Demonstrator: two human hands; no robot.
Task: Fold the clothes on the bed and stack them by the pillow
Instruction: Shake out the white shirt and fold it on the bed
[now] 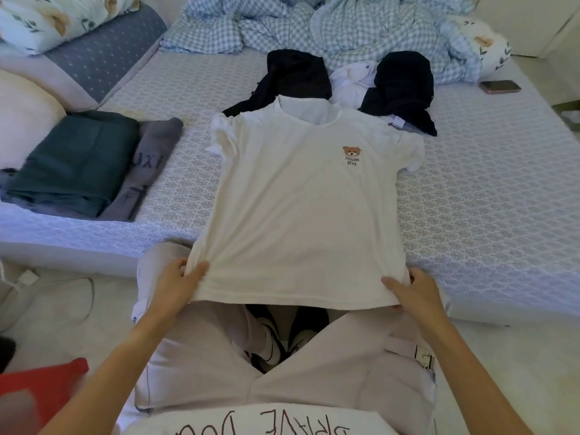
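So from the head cam I'm looking down at a white short-sleeved cotton t-shirt with a little brown bear print on the chest (301, 196), spread front-up across the near part of the bed with the patterned pale blue-grey mattress cover (486, 189), collar pointing far and hem hanging just off the near edge over my lap. My left hand (179, 284) pinches the near left corner of the hem, thumb on top and fingers curled underneath, and my right hand (414, 293) grips the near right corner the same way, so both are clamped on the fabric and the hem is stretched between them. Both sleeves look a bit bunched up. Over on the left, next to the cream rounded pillow (22, 120), sits a folded dark green garment (75, 161) lying on top of a folded grey garment with lettering (147, 171). Just beyond the shirt's collar there's a loose heap of black clothes (298, 76) and another black piece (401, 86) with a crumpled white garment (354, 80) between them. Further back is a rumpled blue-and-white checked duvet (314, 23), and a dark phone (499, 86) lies on the far right of the mattress.
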